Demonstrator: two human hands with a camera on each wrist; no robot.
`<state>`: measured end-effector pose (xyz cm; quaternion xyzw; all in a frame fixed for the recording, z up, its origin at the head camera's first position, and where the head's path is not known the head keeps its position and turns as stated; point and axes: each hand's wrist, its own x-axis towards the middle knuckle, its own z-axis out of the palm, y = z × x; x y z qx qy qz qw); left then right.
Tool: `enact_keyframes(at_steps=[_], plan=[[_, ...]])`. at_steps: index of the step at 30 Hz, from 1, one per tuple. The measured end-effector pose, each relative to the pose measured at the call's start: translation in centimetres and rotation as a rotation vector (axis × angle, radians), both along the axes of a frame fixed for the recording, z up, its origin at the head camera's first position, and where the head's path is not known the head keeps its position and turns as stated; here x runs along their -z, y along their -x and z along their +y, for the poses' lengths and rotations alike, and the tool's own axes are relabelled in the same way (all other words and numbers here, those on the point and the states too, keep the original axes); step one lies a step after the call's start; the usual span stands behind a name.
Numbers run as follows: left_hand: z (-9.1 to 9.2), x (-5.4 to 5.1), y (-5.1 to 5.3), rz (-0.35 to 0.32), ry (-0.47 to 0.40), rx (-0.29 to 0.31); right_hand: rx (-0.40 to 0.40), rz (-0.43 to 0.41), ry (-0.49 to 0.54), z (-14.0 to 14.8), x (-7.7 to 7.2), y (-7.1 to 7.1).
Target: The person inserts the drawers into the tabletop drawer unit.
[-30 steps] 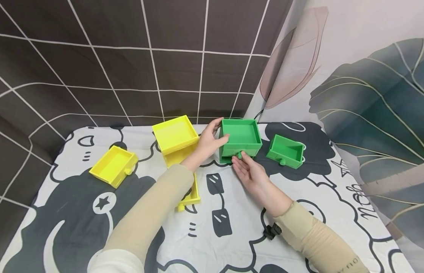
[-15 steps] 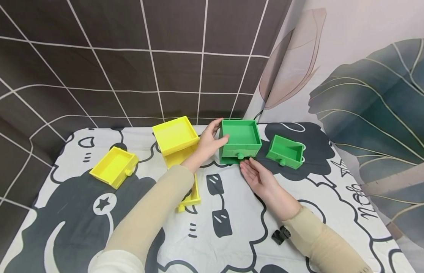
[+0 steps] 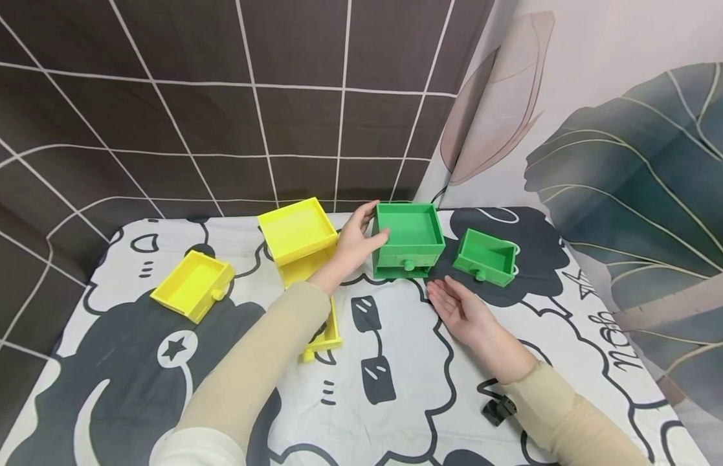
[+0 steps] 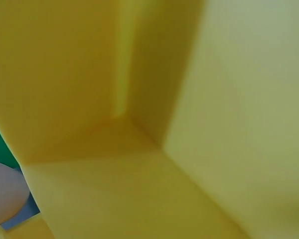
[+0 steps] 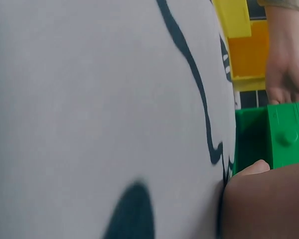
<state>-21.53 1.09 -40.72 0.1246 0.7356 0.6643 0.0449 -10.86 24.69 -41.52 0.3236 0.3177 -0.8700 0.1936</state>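
A small green cabinet (image 3: 410, 254) stands at the back of the cloth. Its upper drawer, with a round knob (image 3: 408, 265), is pushed in; the slot below is an open gap. My left hand (image 3: 356, 244) rests against the cabinet's left side, fingers extended and thumb over the top edge. To the front right, my right hand (image 3: 463, 309) is apart from it, palm turned up, holding nothing. A loose green drawer (image 3: 488, 259) lies on the right. In the left wrist view, yellow walls (image 4: 119, 199) fill most of the picture.
Left of the green cabinet stands a yellow cabinet (image 3: 297, 228). One yellow drawer (image 3: 334, 325) is partly hidden under my left forearm; another yellow drawer (image 3: 192, 286) lies further left. A patterned cloth (image 3: 413, 414) covers the table, with a dark grid curtain (image 3: 303, 123) behind.
My right hand has let go of the green drawer's knob and drawn back to the right and toward me. The left hand and the green cabinet have stayed put.
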Motion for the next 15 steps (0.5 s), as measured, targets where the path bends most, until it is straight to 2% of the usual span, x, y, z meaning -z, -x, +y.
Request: enact_keyframes(at_steps=[15], plan=[[0.0,-0.4,-0.4,-0.015,-0.016,0.003,0.07,-0.043,0.023,3.7,-0.4,-0.8]])
